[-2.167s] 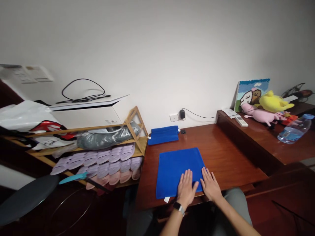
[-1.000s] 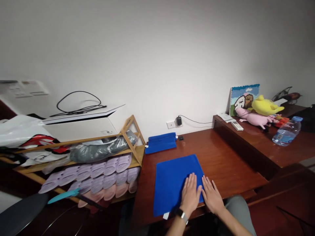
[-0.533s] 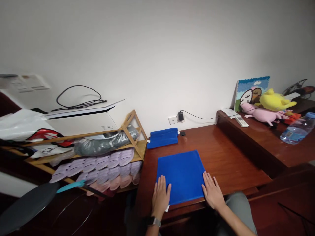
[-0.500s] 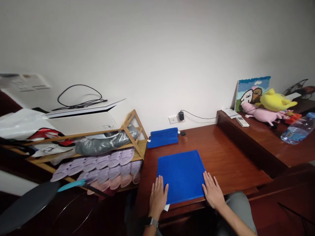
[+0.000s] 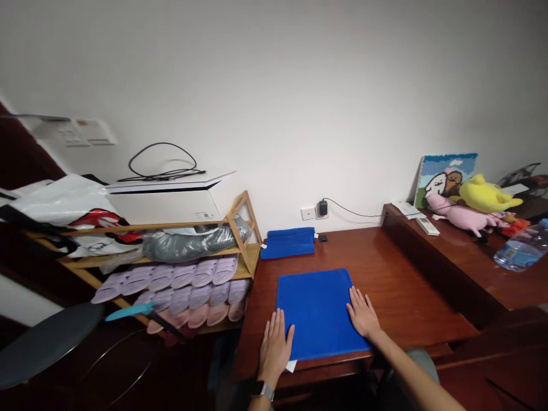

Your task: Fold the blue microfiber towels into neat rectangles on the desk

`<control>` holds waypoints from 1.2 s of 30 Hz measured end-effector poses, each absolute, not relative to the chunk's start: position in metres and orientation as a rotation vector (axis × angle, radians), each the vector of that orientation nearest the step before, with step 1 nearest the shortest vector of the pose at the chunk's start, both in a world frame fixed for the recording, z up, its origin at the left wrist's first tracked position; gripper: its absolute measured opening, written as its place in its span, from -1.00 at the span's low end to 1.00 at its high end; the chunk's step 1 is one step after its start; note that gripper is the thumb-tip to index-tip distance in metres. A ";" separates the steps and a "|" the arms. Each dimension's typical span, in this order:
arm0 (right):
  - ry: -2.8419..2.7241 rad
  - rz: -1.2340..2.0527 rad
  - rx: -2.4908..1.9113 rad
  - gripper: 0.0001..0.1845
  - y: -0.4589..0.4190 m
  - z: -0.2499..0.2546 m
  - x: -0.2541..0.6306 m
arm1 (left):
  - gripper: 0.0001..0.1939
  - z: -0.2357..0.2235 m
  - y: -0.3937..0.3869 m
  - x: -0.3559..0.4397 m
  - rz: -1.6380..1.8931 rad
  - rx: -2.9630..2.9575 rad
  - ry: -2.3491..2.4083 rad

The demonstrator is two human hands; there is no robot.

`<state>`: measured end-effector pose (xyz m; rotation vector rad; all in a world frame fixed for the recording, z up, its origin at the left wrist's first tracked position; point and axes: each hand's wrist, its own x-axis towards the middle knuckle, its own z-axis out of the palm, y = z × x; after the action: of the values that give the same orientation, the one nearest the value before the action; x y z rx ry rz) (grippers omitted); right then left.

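Note:
A square blue cloth (image 5: 317,314) lies flat on the brown wooden desk (image 5: 398,285), with a white tag poking out under its near left corner. My left hand (image 5: 275,345) rests flat on the cloth's left edge, fingers stretched forward, a watch on the wrist. On the right edge lies my right hand (image 5: 363,314), palm down with fingers spread, partly on the cloth. Neither hand grips anything. Farther back on the desk, against the wall, is a second blue cloth (image 5: 287,244), folded, with small white tags at its sides.
Left of the desk stands a wooden rack (image 5: 246,240) holding several purple slippers (image 5: 184,274) and a white box (image 5: 166,205). A charger (image 5: 323,207) is plugged into the wall. Right, a raised surface carries a remote (image 5: 427,226), a pink plush toy (image 5: 462,213) and a water bottle (image 5: 520,251).
My right hand has moved forward along the cloth's right edge, with the fingers now higher up. My left hand stays at the left edge. The camera view has shifted slightly.

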<state>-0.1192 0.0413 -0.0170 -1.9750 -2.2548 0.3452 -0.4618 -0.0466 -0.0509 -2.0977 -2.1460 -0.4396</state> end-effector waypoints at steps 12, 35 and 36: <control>-2.288 0.321 -1.961 -0.25 0.041 -0.035 -0.116 | -0.29 0.002 0.016 -0.289 -0.489 -2.646 -1.845; -2.250 0.327 -2.037 -0.23 0.055 -0.021 -0.125 | -0.30 -0.045 0.020 -0.460 -0.482 -2.075 -2.185; -2.243 0.314 -2.029 -0.23 0.062 -0.017 -0.126 | -0.31 -0.045 0.020 -0.460 -0.490 -2.070 -2.178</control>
<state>-0.1263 0.0617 -0.0173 -2.0287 -2.2425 0.3137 -0.4599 0.0204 -0.0454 -2.0702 -2.1779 -0.4896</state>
